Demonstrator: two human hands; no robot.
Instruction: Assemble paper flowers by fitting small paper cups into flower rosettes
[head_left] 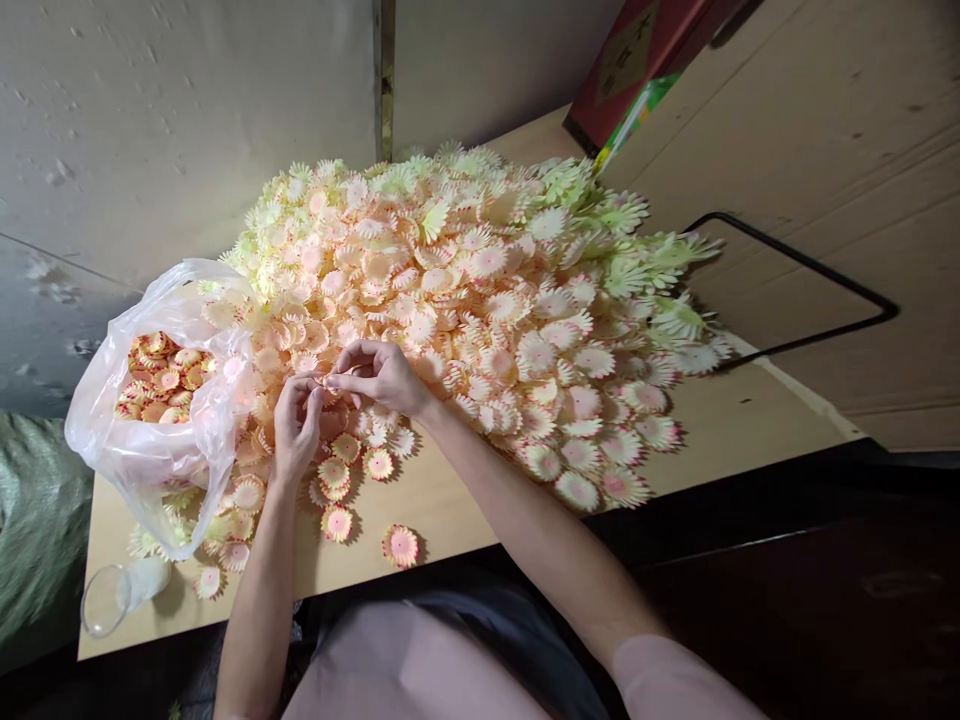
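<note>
Pinching a small pale piece [324, 381], the fingers of the left hand [296, 420] and right hand [384, 378] come close together: the right thumb and forefinger press on it, and the left fingers curl in against the thumb on its other side. It lies between the two sets of fingertips, so neither hand is nearer; too little shows to tell its long axis. Beyond the fingers and spreading to their right is a heap of petalled discs [450, 280], longest from left to right, the right hand closer to its bulk. Toward the body from the fingers, loose discs [400, 546] lie on the surface [465, 510]. Left of the fingers, nearer the left hand, a translucent plastic bag [161, 465] gapes over bagged discs [169, 375]. Past it toward the body is a clear cup [142, 582]; a red box [634, 60] sits well beyond the fingers, rightward.
</note>
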